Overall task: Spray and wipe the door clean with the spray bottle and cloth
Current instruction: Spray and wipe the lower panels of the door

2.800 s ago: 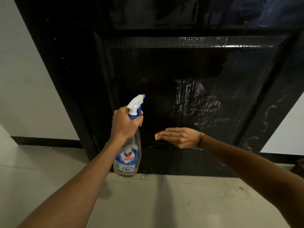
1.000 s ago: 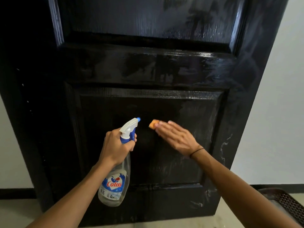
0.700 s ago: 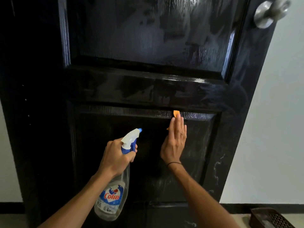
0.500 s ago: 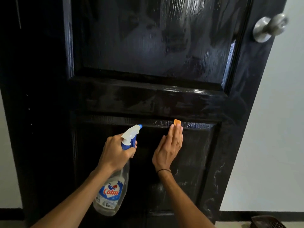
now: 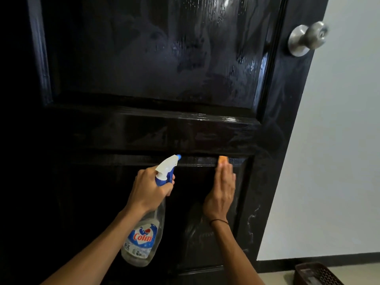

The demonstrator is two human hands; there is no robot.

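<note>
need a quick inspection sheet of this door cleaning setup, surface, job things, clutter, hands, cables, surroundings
surface: glossy black panelled door, smeary streaks on the upper panel and by the lower right edge.
job's things: clear spray bottle with a blue and white trigger head, nozzle toward the door; orange cloth at the top edge of the lower panel, mostly hidden under the fingers.
clutter: dark perforated basket on the floor at lower right.
hands: left hand grips the bottle neck; right hand presses the cloth flat on the door, fingers straight.
cables: nothing seen.
surroundings: silver door knob, pale wall with a dark skirting.
</note>
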